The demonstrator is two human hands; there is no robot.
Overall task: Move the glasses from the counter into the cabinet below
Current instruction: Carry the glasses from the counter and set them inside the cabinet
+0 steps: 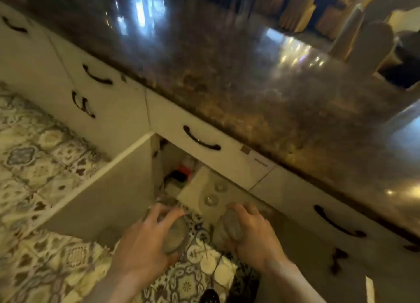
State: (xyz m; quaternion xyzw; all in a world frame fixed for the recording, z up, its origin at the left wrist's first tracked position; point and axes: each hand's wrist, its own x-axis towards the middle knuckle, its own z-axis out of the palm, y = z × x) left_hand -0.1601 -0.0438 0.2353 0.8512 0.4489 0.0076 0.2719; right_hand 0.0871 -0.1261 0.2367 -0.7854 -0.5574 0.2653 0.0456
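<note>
My left hand [147, 239] grips a clear glass [176, 232] from above, low in front of the open cabinet [177, 173]. My right hand [252, 236] grips a second clear glass [229, 225] beside it, at the cabinet's mouth. Two more glasses [211, 199] [220, 186] stand on the white shelf [193, 189] inside the cabinet, just beyond my fingers. The glossy brown counter [238, 75] runs above; no glasses show on the part in view.
The cabinet door [102, 193] stands swung open to the left. Red and dark items [181, 173] sit deeper inside. Closed white drawers with dark handles [201, 139] line the counter front. Patterned tiles [34, 155] cover the floor. Covered chairs [368, 43] stand at the far right.
</note>
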